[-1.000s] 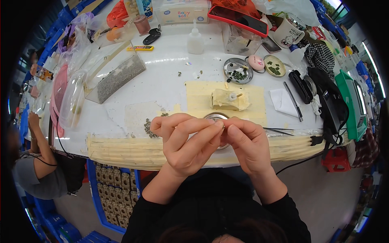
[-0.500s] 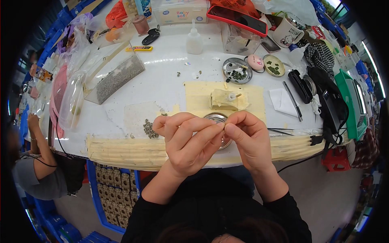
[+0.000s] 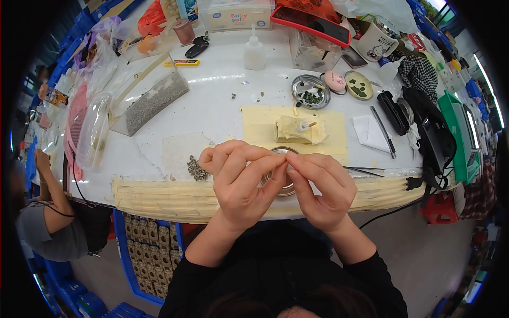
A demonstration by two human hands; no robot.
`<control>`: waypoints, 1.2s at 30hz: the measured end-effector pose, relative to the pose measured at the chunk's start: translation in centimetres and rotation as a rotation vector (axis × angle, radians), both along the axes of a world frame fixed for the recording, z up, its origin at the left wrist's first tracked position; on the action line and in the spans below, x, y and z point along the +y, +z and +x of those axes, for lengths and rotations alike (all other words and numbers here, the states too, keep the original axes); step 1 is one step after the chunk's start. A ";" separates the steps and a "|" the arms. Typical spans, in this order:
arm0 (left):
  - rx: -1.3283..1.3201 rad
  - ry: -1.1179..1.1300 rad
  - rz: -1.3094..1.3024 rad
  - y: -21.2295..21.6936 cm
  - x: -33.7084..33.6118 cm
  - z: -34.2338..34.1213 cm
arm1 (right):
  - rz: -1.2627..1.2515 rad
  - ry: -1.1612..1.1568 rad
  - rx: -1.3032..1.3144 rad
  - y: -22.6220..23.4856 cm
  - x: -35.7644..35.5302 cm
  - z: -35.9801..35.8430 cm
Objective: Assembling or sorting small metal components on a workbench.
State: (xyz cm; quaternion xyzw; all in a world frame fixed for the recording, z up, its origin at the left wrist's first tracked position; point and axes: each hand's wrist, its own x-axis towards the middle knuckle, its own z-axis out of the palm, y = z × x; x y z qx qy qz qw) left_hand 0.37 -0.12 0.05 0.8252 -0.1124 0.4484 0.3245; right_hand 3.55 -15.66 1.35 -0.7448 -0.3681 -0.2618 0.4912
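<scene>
My left hand (image 3: pixel 241 183) and my right hand (image 3: pixel 324 188) meet fingertip to fingertip above the near edge of the table. Both are closed in a pinch, thumb against forefinger; whatever sits between the tips is too small to make out. Directly beneath them is a round metal dish (image 3: pixel 285 190), partly covered by my fingers. Beyond my hands stands a block wrapped in cream tape (image 3: pixel 293 132), with a small peg on top, on a cream sheet (image 3: pixel 257 119). A little pile of grey bits (image 3: pixel 198 168) lies left of my left hand.
Tweezers (image 3: pixel 366 170) lie right of my right hand. Further back are a clear tray of grey granules (image 3: pixel 156 103), a white squeeze bottle (image 3: pixel 254 53), a metal dish with dark bits (image 3: pixel 310 93) and a pen (image 3: pixel 383 132). Cream padding (image 3: pixel 159 199) lines the front edge. Another person (image 3: pixel 50 228) sits at left.
My right hand has turned and come slightly lower and to the left, its fingers now more closed together. The left fingertips have shifted a little; both hands still meet.
</scene>
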 end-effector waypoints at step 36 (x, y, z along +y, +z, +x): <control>0.047 -0.014 0.022 0.1 -0.1 -0.1 | -0.021 -0.062 0.005 -0.1 -0.2 -0.3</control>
